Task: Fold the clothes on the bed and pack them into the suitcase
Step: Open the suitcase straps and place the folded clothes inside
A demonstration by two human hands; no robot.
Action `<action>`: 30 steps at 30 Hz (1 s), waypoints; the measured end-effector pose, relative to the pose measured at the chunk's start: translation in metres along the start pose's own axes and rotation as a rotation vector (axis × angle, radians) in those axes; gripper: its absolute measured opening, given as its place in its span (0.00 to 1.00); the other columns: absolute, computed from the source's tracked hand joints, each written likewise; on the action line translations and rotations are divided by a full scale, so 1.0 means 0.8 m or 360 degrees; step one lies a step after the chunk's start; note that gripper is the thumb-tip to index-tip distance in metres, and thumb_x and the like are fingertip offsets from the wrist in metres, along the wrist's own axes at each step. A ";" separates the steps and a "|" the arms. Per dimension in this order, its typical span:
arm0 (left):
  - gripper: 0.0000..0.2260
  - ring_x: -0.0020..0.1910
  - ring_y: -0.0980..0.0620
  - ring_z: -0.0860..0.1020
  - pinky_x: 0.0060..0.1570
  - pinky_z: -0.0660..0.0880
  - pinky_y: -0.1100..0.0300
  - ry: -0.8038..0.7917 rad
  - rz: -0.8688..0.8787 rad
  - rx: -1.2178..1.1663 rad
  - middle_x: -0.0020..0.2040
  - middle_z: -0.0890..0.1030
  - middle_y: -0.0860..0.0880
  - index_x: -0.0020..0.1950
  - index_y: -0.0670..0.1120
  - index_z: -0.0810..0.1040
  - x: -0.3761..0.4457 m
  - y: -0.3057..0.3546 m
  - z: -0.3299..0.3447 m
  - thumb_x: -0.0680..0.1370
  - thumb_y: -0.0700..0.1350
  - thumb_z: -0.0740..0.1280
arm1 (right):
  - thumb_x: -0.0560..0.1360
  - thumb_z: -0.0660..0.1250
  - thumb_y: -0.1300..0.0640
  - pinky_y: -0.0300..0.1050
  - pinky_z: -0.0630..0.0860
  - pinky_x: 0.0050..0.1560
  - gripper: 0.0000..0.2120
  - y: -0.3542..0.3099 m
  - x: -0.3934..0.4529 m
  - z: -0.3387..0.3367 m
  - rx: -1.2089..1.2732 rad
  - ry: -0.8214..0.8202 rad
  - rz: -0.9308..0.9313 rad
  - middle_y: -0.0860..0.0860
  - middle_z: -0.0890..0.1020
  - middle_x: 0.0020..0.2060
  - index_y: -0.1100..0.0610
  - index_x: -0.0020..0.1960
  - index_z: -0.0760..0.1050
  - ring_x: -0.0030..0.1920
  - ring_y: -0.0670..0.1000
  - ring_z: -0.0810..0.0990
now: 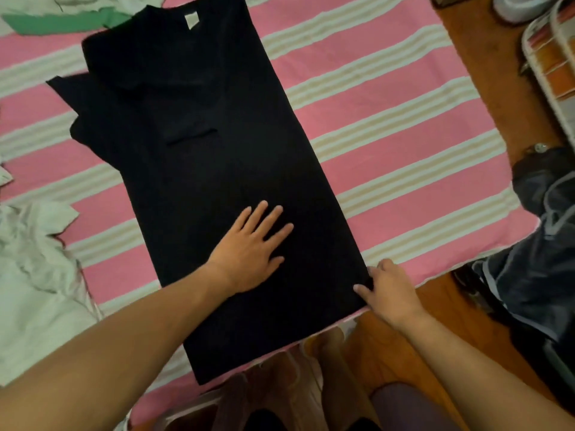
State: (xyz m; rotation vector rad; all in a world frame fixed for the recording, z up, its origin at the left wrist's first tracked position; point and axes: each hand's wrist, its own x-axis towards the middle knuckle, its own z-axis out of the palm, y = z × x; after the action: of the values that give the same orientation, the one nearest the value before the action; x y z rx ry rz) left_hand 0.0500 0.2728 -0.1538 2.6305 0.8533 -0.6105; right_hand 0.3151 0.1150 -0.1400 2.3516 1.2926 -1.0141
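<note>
The black shirt (199, 169) lay flat on the bed (389, 126), collar away from the person, its hem running off the near edge of the striped sheet. One side looked already folded in, since a sleeve edge showed across the middle of the body, while the other sleeve stuck out to the left.

The left hand (252, 250) rested palm down on the lower part of the shirt, its fingers (273, 216) straight and spread, holding nothing. The right hand (387, 290) pinched the right hem corner, thumb on top of the cloth and the other fingers curled at the edge.

The shirt appeared to be thin, soft knit: light, limp, with no stiffness of its own, so it would likely sag and crease wherever it was not supported. It probably would not slip much on the cotton sheet, yet a flat palm would help to keep it in place. The corners and hem seemed the sensible places to grip, and the loose sleeve would be taken by its cuff.

No suitcase could be identified with certainty.
</note>
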 end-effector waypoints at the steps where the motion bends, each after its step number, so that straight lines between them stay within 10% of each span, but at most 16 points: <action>1: 0.32 0.80 0.38 0.33 0.79 0.40 0.40 -0.0054 0.0014 -0.0012 0.82 0.35 0.44 0.82 0.58 0.39 -0.005 0.012 0.009 0.83 0.65 0.48 | 0.78 0.68 0.43 0.48 0.77 0.55 0.12 0.000 -0.001 -0.002 -0.0053 -0.0050 0.0018 0.46 0.72 0.48 0.48 0.56 0.78 0.51 0.49 0.73; 5: 0.32 0.79 0.38 0.31 0.78 0.40 0.37 -0.0284 0.0010 -0.0125 0.81 0.32 0.44 0.82 0.61 0.40 -0.020 0.029 0.000 0.82 0.68 0.48 | 0.75 0.72 0.53 0.48 0.82 0.50 0.06 -0.020 -0.004 -0.037 -0.0098 -0.0249 0.0314 0.48 0.79 0.49 0.47 0.51 0.77 0.48 0.49 0.78; 8: 0.25 0.80 0.46 0.57 0.77 0.57 0.47 0.0055 -0.0113 -0.0502 0.81 0.59 0.48 0.80 0.57 0.63 -0.007 0.000 -0.040 0.83 0.62 0.54 | 0.76 0.69 0.57 0.49 0.79 0.48 0.10 -0.071 0.038 -0.093 -0.0135 0.0130 0.0053 0.52 0.76 0.54 0.51 0.56 0.74 0.49 0.52 0.75; 11: 0.20 0.68 0.49 0.70 0.68 0.72 0.50 0.0792 -0.0805 -0.0820 0.70 0.72 0.48 0.73 0.49 0.73 0.027 -0.070 -0.071 0.82 0.53 0.64 | 0.79 0.64 0.57 0.52 0.76 0.54 0.15 -0.160 0.113 -0.160 -0.0035 0.0519 -0.0561 0.55 0.74 0.60 0.57 0.65 0.72 0.55 0.55 0.74; 16: 0.29 0.72 0.37 0.64 0.70 0.66 0.43 0.1049 -0.1710 -0.1019 0.75 0.64 0.38 0.80 0.43 0.60 0.085 -0.230 -0.103 0.82 0.52 0.64 | 0.83 0.60 0.49 0.59 0.61 0.76 0.27 -0.289 0.256 -0.203 -0.0452 0.0699 -0.1243 0.55 0.60 0.79 0.56 0.79 0.61 0.78 0.60 0.58; 23: 0.29 0.69 0.37 0.70 0.67 0.66 0.40 0.0813 -0.1688 -0.0457 0.70 0.73 0.40 0.74 0.45 0.71 0.155 -0.354 -0.120 0.83 0.64 0.53 | 0.83 0.41 0.41 0.59 0.51 0.80 0.30 -0.315 0.353 -0.161 -0.0648 0.0851 -0.1326 0.49 0.48 0.82 0.49 0.83 0.48 0.82 0.55 0.44; 27: 0.22 0.66 0.39 0.73 0.68 0.63 0.41 0.0399 -0.1662 -0.0633 0.64 0.77 0.45 0.64 0.51 0.74 0.152 -0.392 -0.141 0.78 0.65 0.65 | 0.83 0.40 0.40 0.56 0.45 0.79 0.30 -0.314 0.358 -0.157 -0.0632 0.0841 -0.1319 0.47 0.44 0.82 0.47 0.82 0.44 0.81 0.53 0.39; 30: 0.09 0.60 0.37 0.76 0.65 0.71 0.42 0.0563 -0.1600 -0.0754 0.61 0.79 0.42 0.53 0.52 0.76 0.135 -0.424 -0.162 0.79 0.55 0.70 | 0.82 0.38 0.40 0.55 0.43 0.80 0.30 -0.316 0.359 -0.158 -0.0622 0.0800 -0.1322 0.47 0.41 0.82 0.46 0.82 0.40 0.81 0.52 0.36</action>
State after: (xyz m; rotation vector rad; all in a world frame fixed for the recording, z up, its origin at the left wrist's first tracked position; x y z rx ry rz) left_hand -0.0397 0.6407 -0.1476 1.7654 2.1368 -0.0881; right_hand 0.2666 0.5059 -0.2239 1.8116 2.4974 -0.2448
